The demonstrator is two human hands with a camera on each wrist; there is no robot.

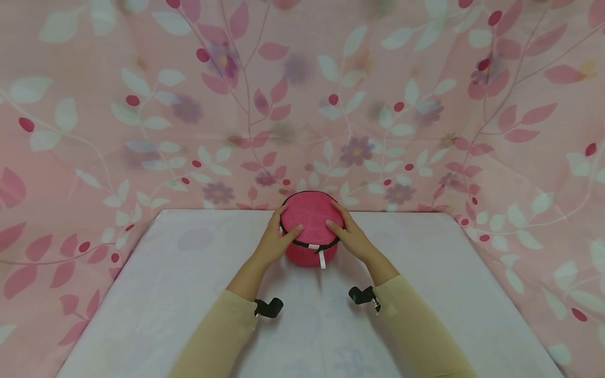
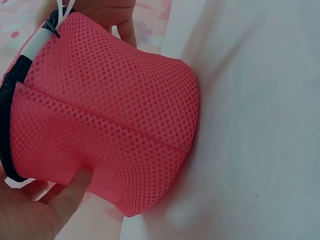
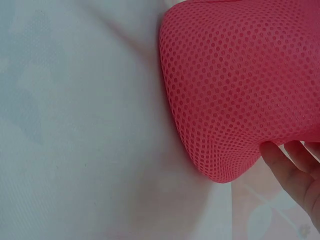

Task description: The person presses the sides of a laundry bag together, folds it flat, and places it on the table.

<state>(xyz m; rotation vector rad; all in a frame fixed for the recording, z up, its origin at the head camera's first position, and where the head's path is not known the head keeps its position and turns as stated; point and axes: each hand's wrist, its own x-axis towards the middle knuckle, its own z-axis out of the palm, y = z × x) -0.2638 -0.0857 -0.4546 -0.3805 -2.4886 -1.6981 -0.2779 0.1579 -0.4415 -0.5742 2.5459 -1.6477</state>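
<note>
A pink mesh laundry bag with a rounded shape and black edging stands at the far part of the table. My left hand grips its left side, thumb over the top and fingers along the wall. From the right, my right hand holds it the same way, thumb also on top. A white tab hangs from the front of the edging. In the left wrist view, fingertips dent the mesh side. The right wrist view shows fingers pressed against the mesh near the bag's base.
The table has a pale cloth with faint prints. Behind it and at both sides hangs a pink curtain patterned with leaves and flowers, meeting the table's back edge close behind the bag. Black wrist cameras sit at both sleeves.
</note>
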